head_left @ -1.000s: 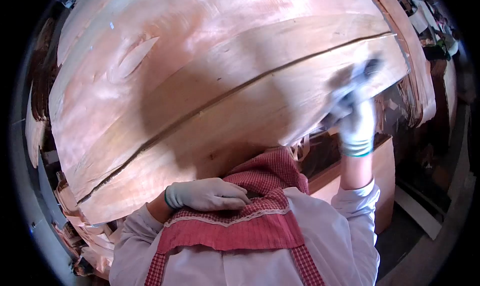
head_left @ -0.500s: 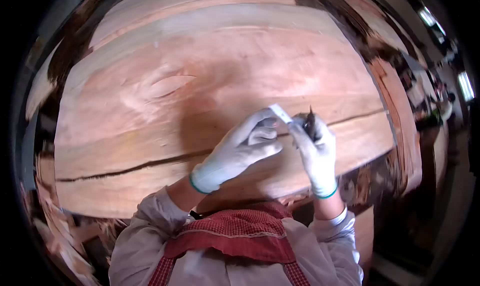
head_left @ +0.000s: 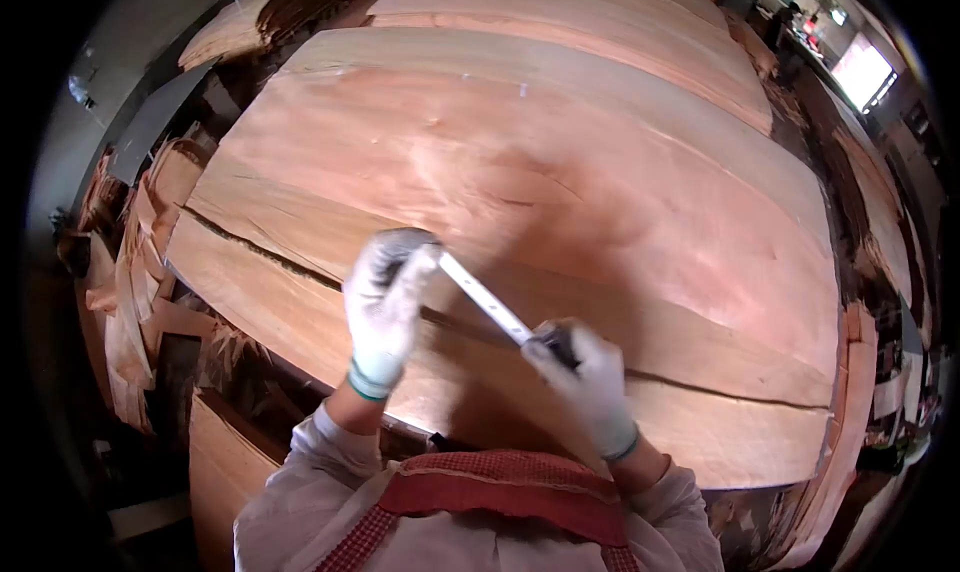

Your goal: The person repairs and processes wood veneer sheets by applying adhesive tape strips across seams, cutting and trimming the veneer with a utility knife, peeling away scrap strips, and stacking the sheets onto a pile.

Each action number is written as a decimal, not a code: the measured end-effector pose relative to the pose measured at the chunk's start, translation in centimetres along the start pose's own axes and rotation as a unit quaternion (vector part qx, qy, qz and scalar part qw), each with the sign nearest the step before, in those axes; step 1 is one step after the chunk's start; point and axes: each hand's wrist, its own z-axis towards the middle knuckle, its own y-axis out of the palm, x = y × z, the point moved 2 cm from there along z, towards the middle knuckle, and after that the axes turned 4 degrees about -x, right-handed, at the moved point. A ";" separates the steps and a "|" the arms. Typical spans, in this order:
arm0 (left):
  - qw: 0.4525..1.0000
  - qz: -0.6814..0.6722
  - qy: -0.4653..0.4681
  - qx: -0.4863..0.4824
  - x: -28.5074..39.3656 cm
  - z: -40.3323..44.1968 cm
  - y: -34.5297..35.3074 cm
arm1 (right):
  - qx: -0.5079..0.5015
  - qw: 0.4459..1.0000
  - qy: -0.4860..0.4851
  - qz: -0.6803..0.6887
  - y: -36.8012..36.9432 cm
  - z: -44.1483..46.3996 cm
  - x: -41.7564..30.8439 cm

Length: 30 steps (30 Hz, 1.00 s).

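White strip [head_left: 485, 299] between both hands [head_left: 384, 294] [head_left: 592, 377]

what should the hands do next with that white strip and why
Probably lower the white strip toward the dark crack: the strip is stretched straight between the left hand and right hand, over the wood sheet, and the crack runs uncovered behind both hands.

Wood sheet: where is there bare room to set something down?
Most room: the wood sheet beyond the white strip, between the dark crack and far edge. A smaller patch lies right of the right hand, between crack and near edge. Crowded: the middle, with the left hand and strip over it; off the left end, loose scraps.
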 end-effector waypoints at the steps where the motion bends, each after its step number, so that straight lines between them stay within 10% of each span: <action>1: 0.999 -0.004 -0.034 0.005 -1.5 1.0 -2.7 | -0.034 0.999 0.002 0.013 1.8 1.3 -0.1; 6: 0.994 0.052 -0.094 -0.021 -9.4 8.2 -6.9 | -0.105 0.968 0.177 0.143 7.2 8.9 1.6; 11: 0.958 0.238 -0.098 -0.123 -32.6 13.3 -8.1 | -0.028 0.947 0.276 0.159 13.0 17.1 14.5; 17: 0.845 0.495 -0.063 -0.192 -36.7 19.9 -3.3 | 0.076 0.915 0.353 0.180 15.4 24.3 19.6; 20: 0.879 0.470 -0.037 -0.069 -38.9 19.8 -3.0 | 0.113 0.905 0.364 0.191 16.2 25.1 21.9; 25: 0.816 0.546 0.054 -0.182 -40.5 17.0 -5.2 | 0.108 0.959 0.246 -0.090 15.0 25.2 23.0; 30: 0.807 0.549 0.035 -0.213 -38.1 16.6 -3.0 | 0.107 0.944 0.312 -0.017 7.6 23.6 22.7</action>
